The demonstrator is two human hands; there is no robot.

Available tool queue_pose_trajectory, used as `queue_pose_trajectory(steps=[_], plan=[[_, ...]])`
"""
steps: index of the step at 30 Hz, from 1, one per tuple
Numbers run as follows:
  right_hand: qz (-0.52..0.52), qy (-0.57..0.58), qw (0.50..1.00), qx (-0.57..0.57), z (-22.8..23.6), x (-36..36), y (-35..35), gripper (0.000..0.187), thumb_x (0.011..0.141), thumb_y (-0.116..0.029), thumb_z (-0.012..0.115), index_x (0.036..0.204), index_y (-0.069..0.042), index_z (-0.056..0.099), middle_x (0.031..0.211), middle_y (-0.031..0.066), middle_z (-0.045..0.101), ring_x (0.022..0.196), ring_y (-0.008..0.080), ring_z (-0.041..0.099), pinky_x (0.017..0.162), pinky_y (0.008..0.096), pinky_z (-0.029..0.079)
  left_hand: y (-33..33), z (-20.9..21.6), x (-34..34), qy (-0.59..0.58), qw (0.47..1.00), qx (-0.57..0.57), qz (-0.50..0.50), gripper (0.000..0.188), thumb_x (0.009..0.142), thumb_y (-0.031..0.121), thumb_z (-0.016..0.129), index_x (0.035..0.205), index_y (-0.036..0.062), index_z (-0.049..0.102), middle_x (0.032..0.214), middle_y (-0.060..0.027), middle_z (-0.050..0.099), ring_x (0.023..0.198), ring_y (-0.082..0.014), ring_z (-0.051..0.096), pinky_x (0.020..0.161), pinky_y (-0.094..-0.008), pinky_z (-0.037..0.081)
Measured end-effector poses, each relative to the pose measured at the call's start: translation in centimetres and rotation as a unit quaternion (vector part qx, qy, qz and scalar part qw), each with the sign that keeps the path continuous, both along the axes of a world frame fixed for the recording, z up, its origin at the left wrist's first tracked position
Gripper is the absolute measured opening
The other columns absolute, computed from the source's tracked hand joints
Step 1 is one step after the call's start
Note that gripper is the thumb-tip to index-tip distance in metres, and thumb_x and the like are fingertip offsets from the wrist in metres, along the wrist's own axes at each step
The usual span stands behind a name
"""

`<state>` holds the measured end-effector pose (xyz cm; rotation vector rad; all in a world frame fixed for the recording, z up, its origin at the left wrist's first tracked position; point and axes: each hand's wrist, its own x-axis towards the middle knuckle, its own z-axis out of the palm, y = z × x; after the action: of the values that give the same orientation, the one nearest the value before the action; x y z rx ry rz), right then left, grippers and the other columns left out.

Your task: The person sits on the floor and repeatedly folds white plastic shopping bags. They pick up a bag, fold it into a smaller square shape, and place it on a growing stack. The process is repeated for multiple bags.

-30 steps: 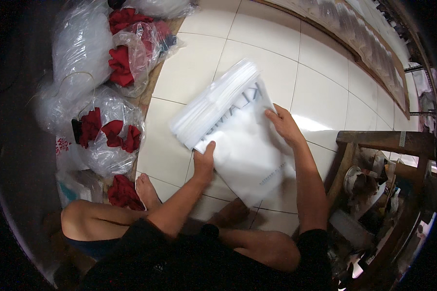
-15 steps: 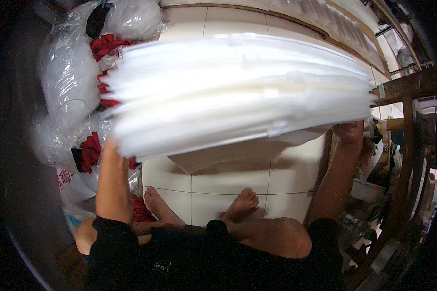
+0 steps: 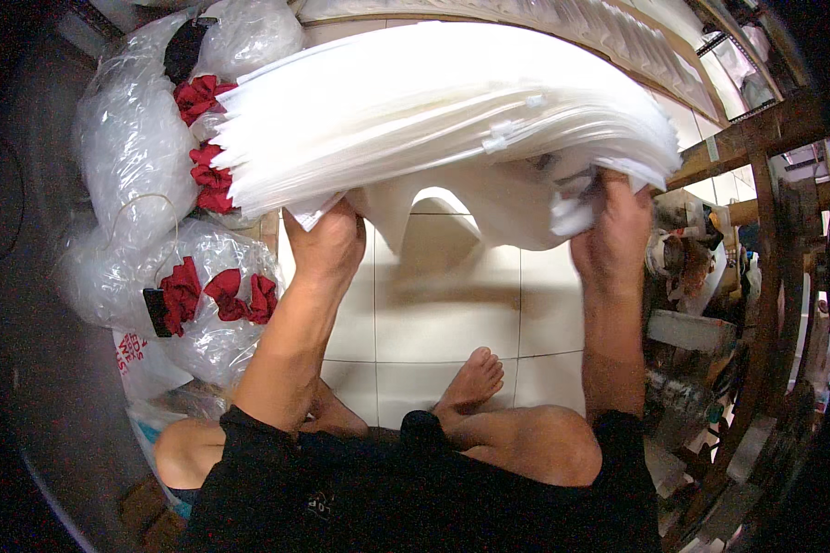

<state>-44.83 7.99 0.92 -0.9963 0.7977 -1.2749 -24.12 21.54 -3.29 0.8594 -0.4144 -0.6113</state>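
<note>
A thick stack of white plastic bags (image 3: 406, 101) hangs in the air in front of me, its many thin layers fanned out at the left end. Small white slider tabs (image 3: 500, 138) show along its near side. My left hand (image 3: 330, 235) is closed on the stack's lower left edge, the fingers partly hidden behind a white corner. At the lower right end, my right hand (image 3: 615, 221) grips the stack, thumb up along its side. Part of the stack droops between both hands, with a rounded opening where the floor shows.
Clear plastic sacks (image 3: 134, 138) line the left side, with bunched dark red cloth (image 3: 183, 293) among them. White tiled floor (image 3: 443, 318) lies below. More layered white bags (image 3: 563, 20) run along the far edge. A wooden frame (image 3: 770, 138) and clutter stand at right.
The stack has moved a little up and left, and its blur has mostly gone. My left hand has shifted rightward along the lower edge; my right hand has come inward.
</note>
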Motion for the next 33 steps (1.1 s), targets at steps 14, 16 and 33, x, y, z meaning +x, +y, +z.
queue_pose_trajectory(steps=[14,16,33], plan=[[0.166,0.190,0.949,-0.190,-6.8,-7.5,1.7,0.054,0.091,-0.033,0.063,0.134,-0.005,0.048,0.134,0.0142,0.051,0.126,0.0292,0.045,0.106,0.0455,0.033,2.1,-3.2,1.9,-0.560,0.780,0.257,-0.109,0.046,0.091,0.026,0.061,0.131,0.0053,0.051,0.131,-0.0146,0.055,0.122,-0.0298,0.052,0.105,-0.0437,0.040],[0.123,0.348,0.901,-0.228,-12.9,-8.8,3.3,0.071,0.091,-0.043,0.063,0.146,-0.007,0.036,0.150,0.0159,0.038,0.140,0.0307,0.032,0.117,0.0487,0.020,4.2,-5.4,-0.4,-0.601,0.724,0.308,-0.141,0.052,0.089,0.032,0.063,0.133,0.0075,0.051,0.132,-0.0159,0.055,0.122,-0.0335,0.051,0.106,-0.0474,0.039],[-0.171,0.184,0.965,-0.070,-13.7,-4.5,6.8,0.057,0.083,-0.004,0.076,0.133,0.004,0.049,0.128,0.0154,0.058,0.120,0.0281,0.053,0.106,0.0415,0.040,0.0,-5.8,-6.3,-0.343,0.895,0.251,-0.134,0.026,0.088,0.010,0.066,0.111,-0.0009,0.064,0.108,-0.0135,0.067,0.104,-0.0252,0.062,0.092,-0.0381,0.047]])
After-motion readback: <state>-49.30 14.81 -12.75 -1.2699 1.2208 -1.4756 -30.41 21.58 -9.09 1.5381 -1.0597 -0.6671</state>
